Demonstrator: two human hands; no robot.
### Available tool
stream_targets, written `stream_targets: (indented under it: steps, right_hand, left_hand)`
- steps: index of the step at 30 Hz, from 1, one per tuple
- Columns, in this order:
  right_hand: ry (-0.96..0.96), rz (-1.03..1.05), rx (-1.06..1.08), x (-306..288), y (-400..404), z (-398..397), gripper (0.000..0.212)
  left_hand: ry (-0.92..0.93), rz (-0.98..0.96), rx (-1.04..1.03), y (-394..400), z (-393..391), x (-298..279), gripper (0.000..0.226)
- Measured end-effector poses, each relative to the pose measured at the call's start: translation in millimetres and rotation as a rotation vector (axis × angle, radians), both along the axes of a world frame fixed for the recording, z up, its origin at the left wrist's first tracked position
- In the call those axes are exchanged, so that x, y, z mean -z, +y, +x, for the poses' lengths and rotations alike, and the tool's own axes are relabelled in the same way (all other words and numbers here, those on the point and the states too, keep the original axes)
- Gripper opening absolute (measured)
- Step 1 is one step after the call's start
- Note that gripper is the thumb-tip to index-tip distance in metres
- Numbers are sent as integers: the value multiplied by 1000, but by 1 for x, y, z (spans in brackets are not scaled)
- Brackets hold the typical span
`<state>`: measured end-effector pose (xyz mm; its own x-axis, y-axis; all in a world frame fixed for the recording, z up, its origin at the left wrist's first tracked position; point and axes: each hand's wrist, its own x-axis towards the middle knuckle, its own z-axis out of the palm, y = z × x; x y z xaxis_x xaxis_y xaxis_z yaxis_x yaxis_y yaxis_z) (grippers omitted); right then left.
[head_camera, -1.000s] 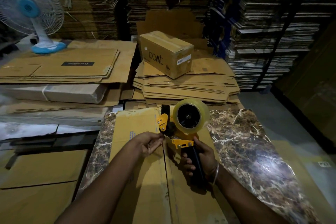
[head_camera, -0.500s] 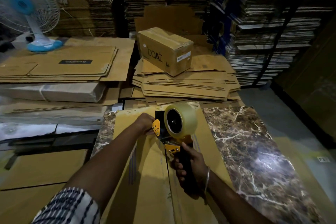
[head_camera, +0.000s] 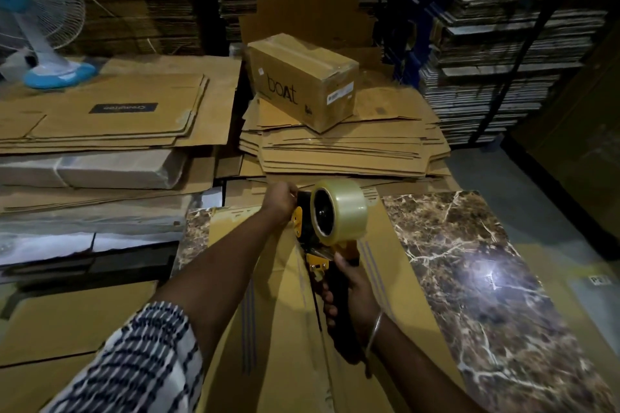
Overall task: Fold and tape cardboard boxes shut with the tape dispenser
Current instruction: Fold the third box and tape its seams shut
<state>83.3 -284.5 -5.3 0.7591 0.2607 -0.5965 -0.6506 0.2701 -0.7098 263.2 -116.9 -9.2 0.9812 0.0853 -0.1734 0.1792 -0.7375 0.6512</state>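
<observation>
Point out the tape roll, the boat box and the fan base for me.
tape roll [head_camera: 345, 208], head view, on its clear outer band.
boat box [head_camera: 285, 90], head view, on its printed side.
fan base [head_camera: 60, 74], head view, on its blue foot.

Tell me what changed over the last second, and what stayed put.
The tape dispenser moved away from the person along the seam of the cardboard box, toward its far edge. The left hand went ahead of it and now sits at that far edge, beside the dispenser's front. The right hand kept its grip on the handle. The taped "boat" box and fan stayed in place.
</observation>
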Motion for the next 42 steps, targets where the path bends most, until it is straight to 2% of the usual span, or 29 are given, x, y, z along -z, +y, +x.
stream_targets:
  steps: [5,12,18,21,24,26,28,30,32,35,38,42]
  right_hand:
    - [-6,66,54,0,14,15,56]
    - [19,-28,42,12,25,41,60]
    - [11,-76,28,14,29,45,59]
    - [33,-76,21,15,27,49,62]
    - [46,-73,-5,16,26,53,65]
    - [58,-74,-12,16,26,53,66]
    - [73,-77,-14,15,26,53,66]
    - [71,-74,-16,14,27,54,66]
    - [57,-86,-13,13,28,54,65]
    - [9,-138,-13,10,31,52,62]
    - [-31,-196,-17,6,33,51,61]
    - [-31,-177,-17,5,32,47,63]
  left_hand:
    - [-28,-7,-3,8,37,-1,16]
    - [13,14,21,14,76,11,14]
    - [53,79,67,13,78,24,12]
    - [95,34,45,15,80,36,20]
    - [206,-101,19,19,81,49,31]
    - [269,-153,69,21,78,49,36]
    - [187,-110,156,23,72,35,24]
    - [122,-169,173,28,63,24,23]
    - [131,-202,282,35,52,19,18]
    - [149,-122,362,45,51,31,33]
    - [125,43,422,45,50,27,23]
    - [34,282,451,45,42,22,26]
